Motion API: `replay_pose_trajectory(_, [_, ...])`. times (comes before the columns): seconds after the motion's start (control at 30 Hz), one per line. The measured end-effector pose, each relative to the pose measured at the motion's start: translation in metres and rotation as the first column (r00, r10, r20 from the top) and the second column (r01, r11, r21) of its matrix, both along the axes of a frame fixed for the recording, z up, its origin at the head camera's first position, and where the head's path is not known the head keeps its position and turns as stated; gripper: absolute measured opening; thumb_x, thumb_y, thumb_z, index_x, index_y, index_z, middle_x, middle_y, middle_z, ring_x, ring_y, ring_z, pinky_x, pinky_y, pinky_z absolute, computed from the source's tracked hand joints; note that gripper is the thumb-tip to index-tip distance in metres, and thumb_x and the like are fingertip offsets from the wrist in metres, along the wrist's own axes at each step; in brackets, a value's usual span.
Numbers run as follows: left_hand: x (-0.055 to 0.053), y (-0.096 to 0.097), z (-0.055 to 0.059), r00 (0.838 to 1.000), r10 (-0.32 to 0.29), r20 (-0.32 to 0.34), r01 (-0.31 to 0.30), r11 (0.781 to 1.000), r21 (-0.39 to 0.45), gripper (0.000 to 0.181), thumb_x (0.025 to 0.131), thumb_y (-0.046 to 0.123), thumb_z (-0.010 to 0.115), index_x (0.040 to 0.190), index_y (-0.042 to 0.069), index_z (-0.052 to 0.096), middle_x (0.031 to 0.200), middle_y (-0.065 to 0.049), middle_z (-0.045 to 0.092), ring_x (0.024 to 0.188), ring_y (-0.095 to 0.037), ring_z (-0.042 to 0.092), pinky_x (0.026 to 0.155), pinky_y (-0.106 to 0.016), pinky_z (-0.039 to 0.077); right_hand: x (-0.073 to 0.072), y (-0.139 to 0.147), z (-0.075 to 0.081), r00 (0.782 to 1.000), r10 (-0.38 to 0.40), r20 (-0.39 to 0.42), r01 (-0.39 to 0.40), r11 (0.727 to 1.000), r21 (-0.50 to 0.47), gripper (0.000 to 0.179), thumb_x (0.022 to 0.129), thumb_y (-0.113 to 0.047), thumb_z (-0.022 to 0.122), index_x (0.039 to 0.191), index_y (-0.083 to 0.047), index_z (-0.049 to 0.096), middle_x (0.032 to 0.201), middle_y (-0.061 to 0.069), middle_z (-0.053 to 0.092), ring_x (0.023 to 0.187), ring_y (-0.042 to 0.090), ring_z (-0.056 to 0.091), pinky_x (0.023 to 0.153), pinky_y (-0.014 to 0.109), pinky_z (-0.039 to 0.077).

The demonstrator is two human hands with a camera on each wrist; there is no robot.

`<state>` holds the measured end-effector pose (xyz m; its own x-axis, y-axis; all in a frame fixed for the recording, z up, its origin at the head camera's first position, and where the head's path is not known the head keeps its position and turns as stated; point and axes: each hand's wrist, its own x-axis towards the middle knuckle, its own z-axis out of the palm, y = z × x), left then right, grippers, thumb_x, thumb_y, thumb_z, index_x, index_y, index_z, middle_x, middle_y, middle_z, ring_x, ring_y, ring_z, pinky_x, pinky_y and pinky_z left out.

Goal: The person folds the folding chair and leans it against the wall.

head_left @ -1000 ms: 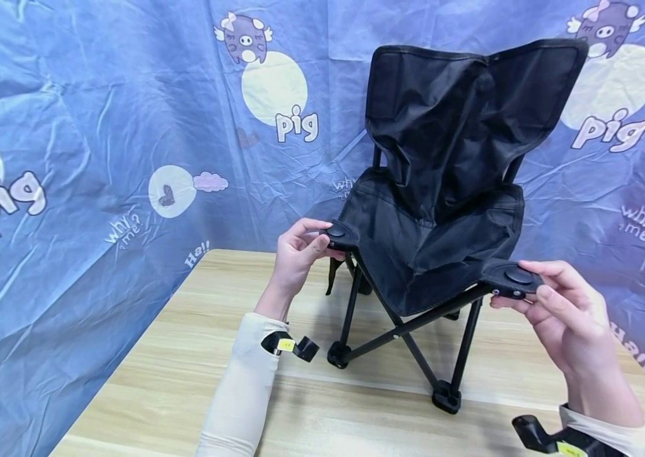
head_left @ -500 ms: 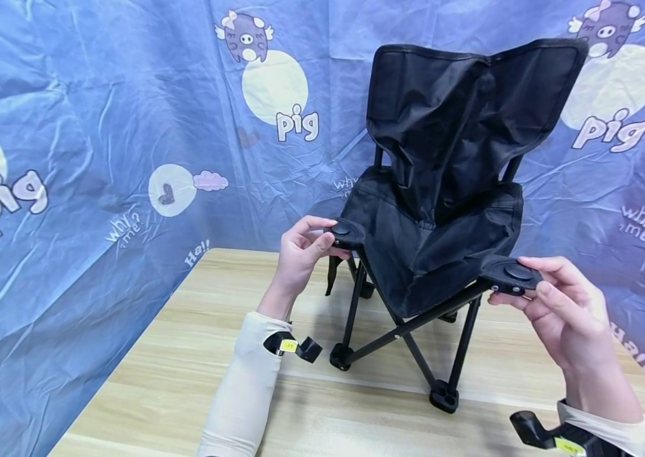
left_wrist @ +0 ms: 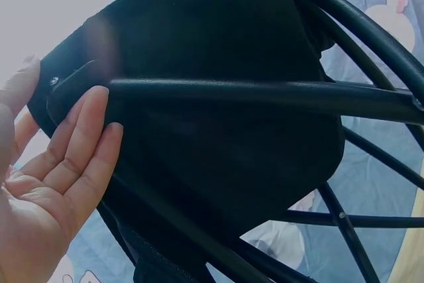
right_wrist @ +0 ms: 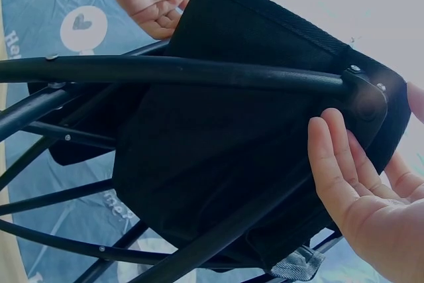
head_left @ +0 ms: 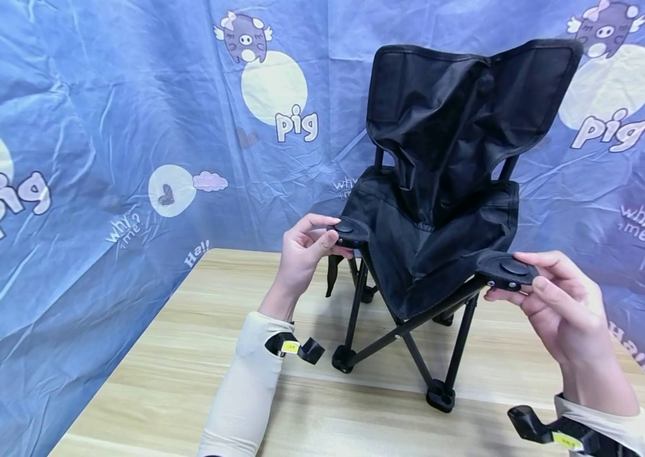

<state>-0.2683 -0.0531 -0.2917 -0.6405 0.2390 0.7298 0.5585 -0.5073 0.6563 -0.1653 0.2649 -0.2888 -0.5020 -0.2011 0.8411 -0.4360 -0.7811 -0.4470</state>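
A black folding chair (head_left: pixel 442 222) stands unfolded on the wooden table, its fabric seat sagging in the middle and its backrest upright. At the seat's front left corner, my left hand (head_left: pixel 305 251) pinches the black plastic corner piece (head_left: pixel 351 232) between thumb and fingers. My right hand (head_left: pixel 565 304) holds the matching front right corner piece (head_left: pixel 508 270) the same way. From below, the left wrist view shows fingers (left_wrist: pixel 86 137) under the corner beside a frame tube (left_wrist: pixel 265 97). In the right wrist view, fingertips (right_wrist: pixel 324 130) touch the seat's underside near the riveted joint (right_wrist: pixel 368 101).
The wooden table (head_left: pixel 174 381) reaches under the chair and both forearms. A blue curtain (head_left: pixel 128 127) with pig prints hangs close behind the chair. Crossed front legs (head_left: pixel 398 336) end in plastic feet (head_left: pixel 440 395). A black strap (head_left: pixel 331 276) dangles by the left side.
The two front corners have come slightly closer together, with both hands still holding them. The front feet have also drawn in a little, and the backrest's right edge has shifted slightly left.
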Motion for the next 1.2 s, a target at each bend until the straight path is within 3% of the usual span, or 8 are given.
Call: replay_pose_trajectory(1.2, [0.008, 0.013, 0.008, 1.000, 0.024, -0.004, -0.024, 1.000, 0.018, 0.027, 0.085, 0.043, 0.075, 0.105, 0.026, 0.069, 0.092, -0.001, 0.074, 0.067, -0.017, 0.072, 0.075, -0.035, 0.061, -0.006, -0.009, 0.009, 1.000, -0.004, -0.022, 0.005, 0.999, 0.041, 0.043, 0.093, 0.019, 0.014, 0.127, 0.029, 0.039, 0.123, 0.041, 0.055, 0.106, 0.048, 0.063, 0.091, 0.050, 0.056])
